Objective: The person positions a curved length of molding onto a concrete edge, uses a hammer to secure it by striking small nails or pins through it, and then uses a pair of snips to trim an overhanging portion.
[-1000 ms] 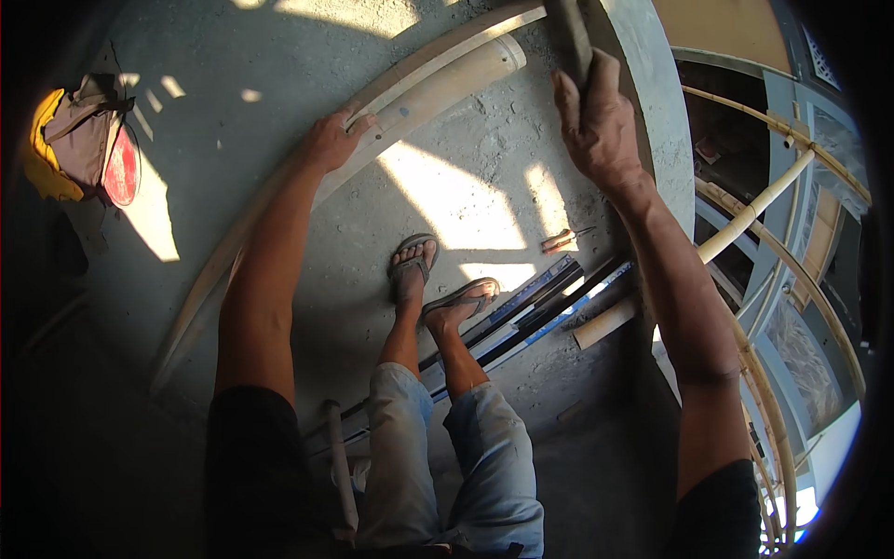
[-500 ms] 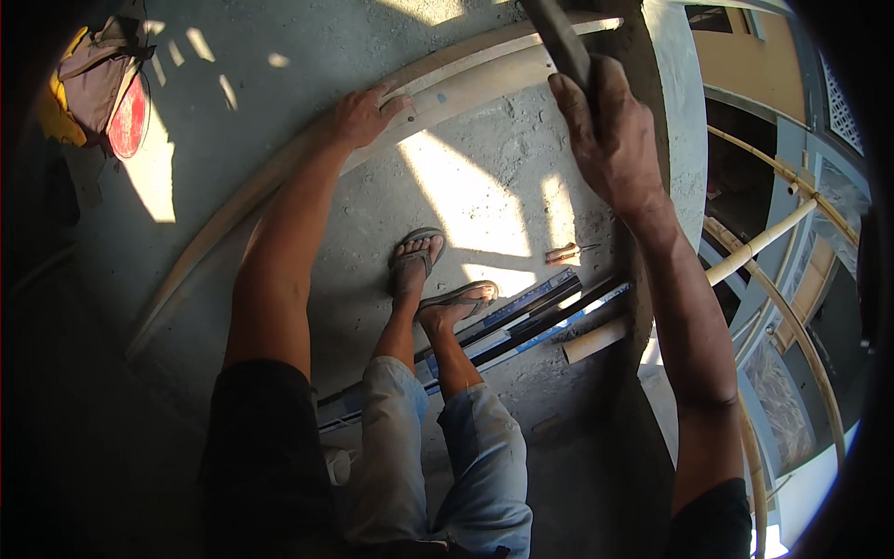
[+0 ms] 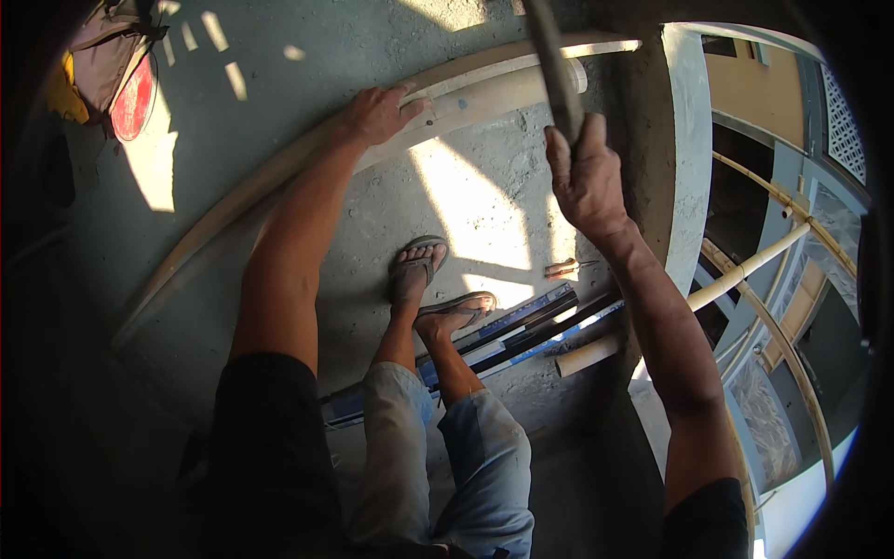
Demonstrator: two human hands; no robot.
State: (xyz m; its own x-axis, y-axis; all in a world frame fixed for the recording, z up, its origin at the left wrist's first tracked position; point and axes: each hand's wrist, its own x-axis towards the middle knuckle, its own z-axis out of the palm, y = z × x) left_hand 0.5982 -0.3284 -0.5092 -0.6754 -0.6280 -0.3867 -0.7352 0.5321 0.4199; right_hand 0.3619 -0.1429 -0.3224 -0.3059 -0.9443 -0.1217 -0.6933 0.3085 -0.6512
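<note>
My left hand (image 3: 372,116) lies over a long wooden plank (image 3: 475,74) and a pale round pole (image 3: 494,96) along its near side. Its fingers are stretched out, thumb apart from them. Off to the right, my right hand (image 3: 589,186) is closed around a dark stick-shaped tool (image 3: 553,70), raised above the plank's right part. The tool slants up out of the picture, so its far end is hidden and its kind is unclear. Both plank and pole look curved through the lens.
Near my sandaled feet (image 3: 419,265) lie dark and blue long strips (image 3: 503,340), a short pale tube (image 3: 589,356) and a small red-handled tool (image 3: 563,269). A bag (image 3: 104,70) sits far left. On the right, a concrete edge (image 3: 687,140) borders bamboo poles (image 3: 745,270) outside.
My right hand has come down and left a little, and the tool in it stands more upright. The view has shifted slightly, while my left hand keeps its place on the plank.
</note>
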